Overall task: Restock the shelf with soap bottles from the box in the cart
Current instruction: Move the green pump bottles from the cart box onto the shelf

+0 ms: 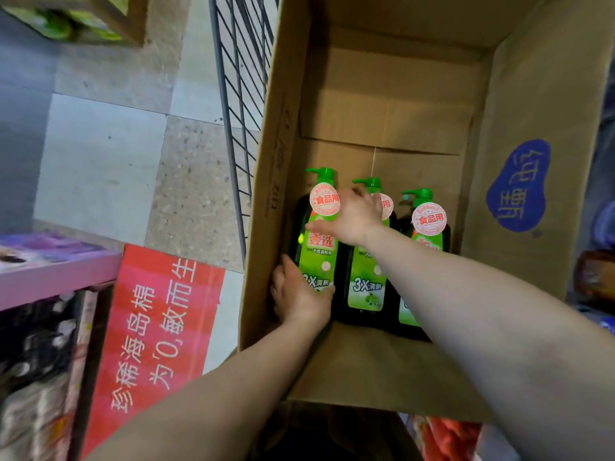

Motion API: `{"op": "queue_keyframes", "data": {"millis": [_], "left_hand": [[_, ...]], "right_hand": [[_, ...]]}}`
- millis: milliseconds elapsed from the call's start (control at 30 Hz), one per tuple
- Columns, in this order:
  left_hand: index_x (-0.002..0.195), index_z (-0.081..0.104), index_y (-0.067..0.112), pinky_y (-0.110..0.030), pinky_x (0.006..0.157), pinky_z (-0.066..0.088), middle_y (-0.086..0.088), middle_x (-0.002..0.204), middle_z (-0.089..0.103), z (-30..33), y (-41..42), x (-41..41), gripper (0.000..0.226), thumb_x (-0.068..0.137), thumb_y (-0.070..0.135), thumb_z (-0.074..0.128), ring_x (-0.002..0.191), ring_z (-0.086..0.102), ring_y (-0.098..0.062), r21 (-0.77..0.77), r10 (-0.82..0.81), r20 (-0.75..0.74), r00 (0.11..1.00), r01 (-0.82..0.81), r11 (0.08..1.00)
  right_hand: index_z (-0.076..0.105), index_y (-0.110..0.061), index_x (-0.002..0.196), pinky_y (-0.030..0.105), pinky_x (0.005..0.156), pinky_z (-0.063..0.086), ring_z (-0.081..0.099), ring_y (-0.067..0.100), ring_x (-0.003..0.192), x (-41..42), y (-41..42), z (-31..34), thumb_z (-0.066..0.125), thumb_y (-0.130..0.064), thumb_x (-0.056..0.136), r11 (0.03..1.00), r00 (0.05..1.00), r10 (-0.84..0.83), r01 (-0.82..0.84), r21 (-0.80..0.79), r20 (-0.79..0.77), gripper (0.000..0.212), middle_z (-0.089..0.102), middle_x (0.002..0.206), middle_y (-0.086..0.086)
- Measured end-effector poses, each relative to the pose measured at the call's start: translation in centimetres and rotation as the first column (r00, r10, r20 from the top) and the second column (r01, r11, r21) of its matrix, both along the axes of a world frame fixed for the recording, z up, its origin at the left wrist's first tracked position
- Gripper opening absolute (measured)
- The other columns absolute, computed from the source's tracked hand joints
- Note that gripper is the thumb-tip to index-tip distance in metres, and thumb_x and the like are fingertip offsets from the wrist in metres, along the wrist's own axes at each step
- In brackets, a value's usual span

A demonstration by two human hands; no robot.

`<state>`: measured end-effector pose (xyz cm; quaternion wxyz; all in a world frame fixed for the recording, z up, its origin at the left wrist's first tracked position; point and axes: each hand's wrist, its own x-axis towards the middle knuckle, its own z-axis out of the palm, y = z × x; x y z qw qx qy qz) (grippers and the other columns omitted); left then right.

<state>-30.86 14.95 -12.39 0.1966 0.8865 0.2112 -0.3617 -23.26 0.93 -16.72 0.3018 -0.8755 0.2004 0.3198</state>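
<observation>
My left hand [299, 294] grips the left bottle [317, 241] low, my right hand [352, 216] curls over the middle bottle [366, 277]; I should lift both straight up, clear of the box [519, 134].

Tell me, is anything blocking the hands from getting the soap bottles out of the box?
Nothing visible does. The left hand already grips the leftmost bottle low down, and the right hand rests on the middle bottle near its pump. The box is open on top. The shelf isn't clearly in view.
</observation>
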Motion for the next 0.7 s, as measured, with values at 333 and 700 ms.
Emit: {"op": "queue_keyframes", "data": {"millis": [333, 700], "left_hand": [[0.145, 0.02, 0.032, -0.033, 0.089, 0.049, 0.002, 0.121, 0.057, -0.9, 0.9, -0.2, 0.113, 0.057, 0.025, 0.091, 0.101, 0.058, -0.019, -0.203, 0.208, -0.086, 0.974, -0.222, 0.954], [0.137, 0.04, 0.012, -0.026, 0.063, 0.054, -0.004, 0.108, 0.066, 0.2, 1.1, 0.3, 0.1, 0.053, 0.002, 0.092, 0.087, 0.064, -0.017, -0.331, 0.339, -0.194, 0.92, -0.387, 0.861]], "right_hand": [[0.043, -0.017, 0.135, 0.049, 0.116, 0.002, 0.022, 0.024, 0.143, -1.3, -0.3, 1.1, 0.073, -0.068, 0.061, 0.999, 0.991, 0.052, -0.051, -0.012, 0.119, 0.094, 0.042, 0.145, 0.008], [0.046, -0.019, 0.126, 0.041, 0.102, 0.033, 0.044, 0.028, 0.123, -3.5, -0.9, 5.5, 0.081, -0.049, 0.064, 0.991, 0.972, -0.082, 0.056, 0.122, 0.218, 0.077, 0.055, 0.127, 0.004]]}}
